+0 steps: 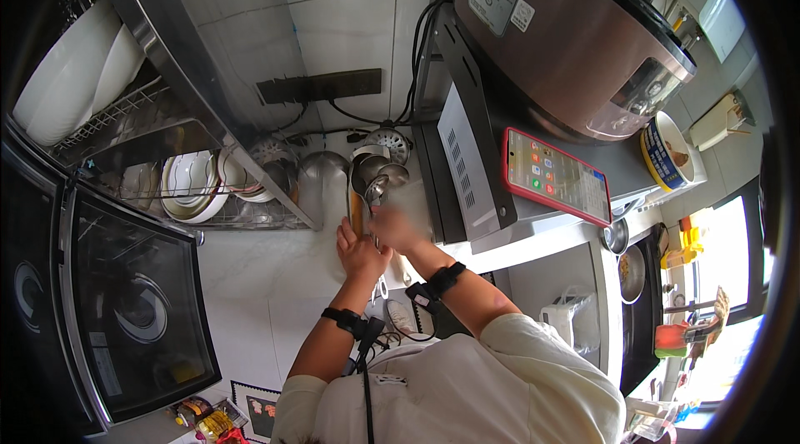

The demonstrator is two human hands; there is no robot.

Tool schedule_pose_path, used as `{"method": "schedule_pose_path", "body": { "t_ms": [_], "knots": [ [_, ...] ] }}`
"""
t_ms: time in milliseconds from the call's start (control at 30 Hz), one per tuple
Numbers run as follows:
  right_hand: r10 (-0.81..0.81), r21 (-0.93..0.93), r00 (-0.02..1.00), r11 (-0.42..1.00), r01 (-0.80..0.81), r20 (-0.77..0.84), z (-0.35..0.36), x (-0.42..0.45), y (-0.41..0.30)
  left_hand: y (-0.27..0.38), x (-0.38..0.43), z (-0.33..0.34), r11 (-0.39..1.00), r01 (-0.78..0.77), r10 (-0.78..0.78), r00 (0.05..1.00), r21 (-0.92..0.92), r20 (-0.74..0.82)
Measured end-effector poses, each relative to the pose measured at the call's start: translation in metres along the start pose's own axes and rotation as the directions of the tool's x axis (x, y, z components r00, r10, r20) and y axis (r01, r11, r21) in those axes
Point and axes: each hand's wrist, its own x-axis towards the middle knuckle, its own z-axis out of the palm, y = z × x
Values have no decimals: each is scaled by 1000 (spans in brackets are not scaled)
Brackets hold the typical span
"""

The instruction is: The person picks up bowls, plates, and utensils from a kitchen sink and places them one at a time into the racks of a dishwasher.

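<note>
Several metal ladles and spoons, among them a steel ladle and a perforated skimmer, lie bunched on the white countertop, bowls toward the wall. My left hand lies over the handles, its fingers around part of the bunch, beside an orange-brown handle. Right next to it, my right hand is partly blurred over the same utensils; its fingers cannot be made out. Handle ends stick out below my hands over the counter's front edge.
On the left a dish cabinet with bowls has its glass door swung open. At right, a microwave oven stands under a shelf bearing a red-cased phone, a rice cooker and a paper tub. Cables run along the wall.
</note>
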Motion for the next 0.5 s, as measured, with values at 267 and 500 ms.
{"method": "schedule_pose_path", "body": {
  "t_ms": [267, 500],
  "knots": [
    [-188, -303, 912, 950, 75, -364, 30, -34, 28, 2, 3, 1, 998, 56, -56, 998, -28, 11],
    [-367, -534, 890, 826, 179, -271, 36, -28, 48, -4, 4, 6, 997, 23, -26, 999, -79, -32]
  ]
}}
